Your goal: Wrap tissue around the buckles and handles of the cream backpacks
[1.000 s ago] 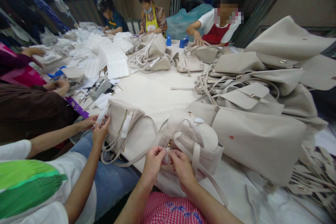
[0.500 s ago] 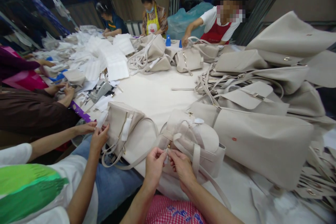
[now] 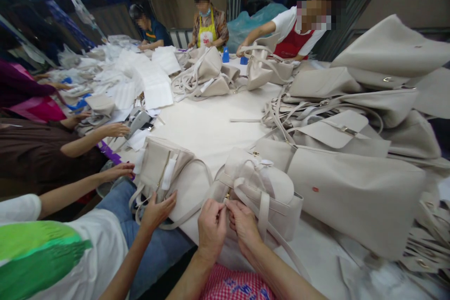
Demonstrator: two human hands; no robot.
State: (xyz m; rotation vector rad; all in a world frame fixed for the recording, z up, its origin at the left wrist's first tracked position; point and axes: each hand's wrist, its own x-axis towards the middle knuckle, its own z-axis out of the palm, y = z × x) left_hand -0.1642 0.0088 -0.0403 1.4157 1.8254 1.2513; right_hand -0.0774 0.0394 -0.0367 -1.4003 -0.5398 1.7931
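Note:
A beige handbag (image 3: 281, 185) stands on the table in front of me, its straps looped across its top and side. Just below a small gold metal fitting (image 3: 228, 195) on the bag's near side, my left hand (image 3: 213, 225) and my right hand (image 3: 242, 222) meet with fingertips pinched. What they pinch is small and mostly covered by the fingers. A long beige strap (image 3: 186, 214) runs from the bag out to the left, past my left hand. One white tag (image 3: 266, 162) lies at the bag's top.
To my left a co-worker's hands handle another beige bag (image 3: 154, 164) with a white wrapped strip. Beige bags and flaps (image 3: 355, 197) are piled on the right. Across the white table (image 3: 204, 122) are white foam sheets (image 3: 154, 84), a tape dispenser (image 3: 137, 119) and more co-workers.
My left hand has turned, its back now more toward me, fingertips still together by the fitting. The left neighbour's hand moved onto the bag's front. Across the table, a co-worker lifted a bag.

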